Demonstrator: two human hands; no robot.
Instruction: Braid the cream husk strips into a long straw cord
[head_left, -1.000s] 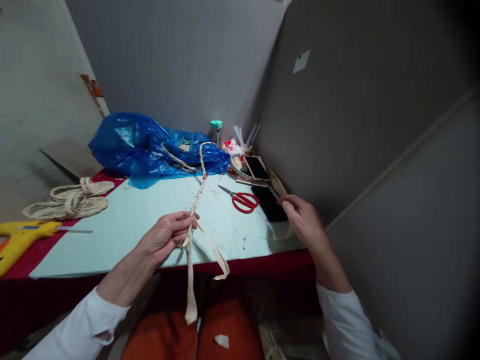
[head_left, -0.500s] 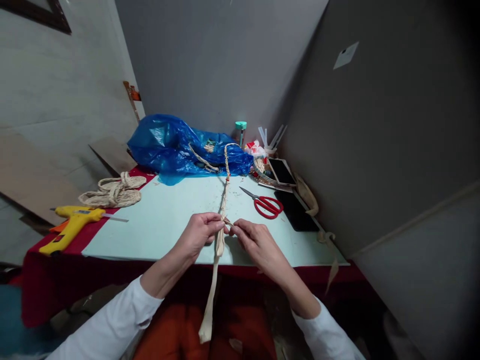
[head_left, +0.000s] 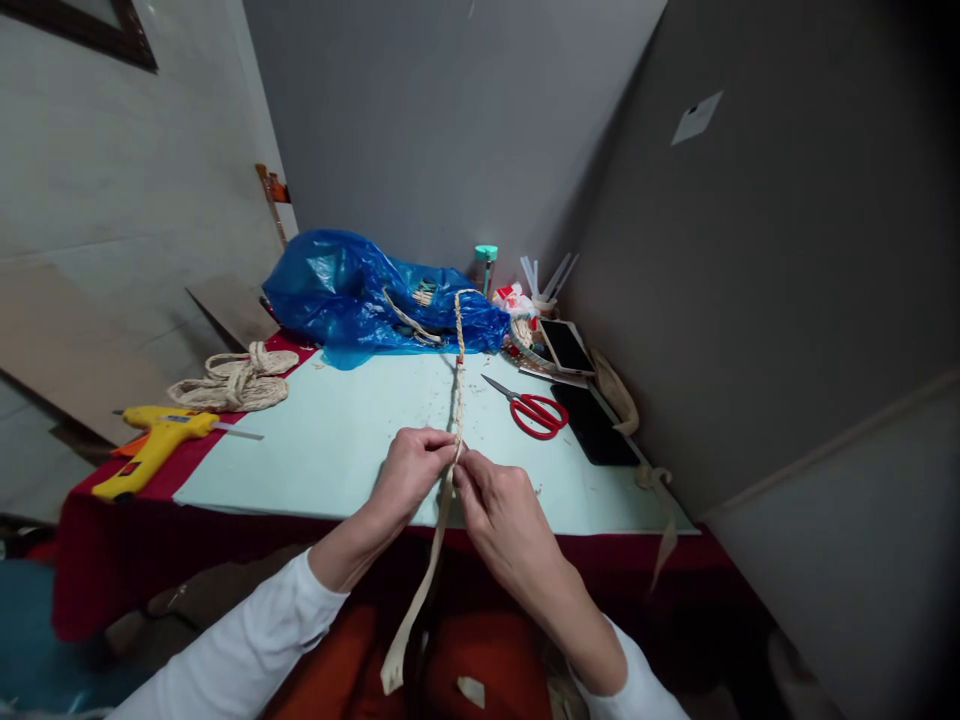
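A pale braided cord of flat plant-fibre strips runs from the blue plastic bag toward me over the light table board. My left hand pinches the braid's near end between thumb and forefinger. Right beside it, my right hand is closed at the same spot, its fingertips on the strips. Below both hands a loose flat strip hangs past the table edge over my lap. Exactly which strands each hand grips is hidden by the fingers.
Red-handled scissors lie right of the braid, beside a black flat panel. A yellow glue gun and woven straw slippers are on the left. At the back right stand a phone-like device and a green-lidded jar.
My right hand has come in against the left at the braid, turning over. The strip it held out sideways is now drawn in. The hanging strip's lower end has swung slightly left.
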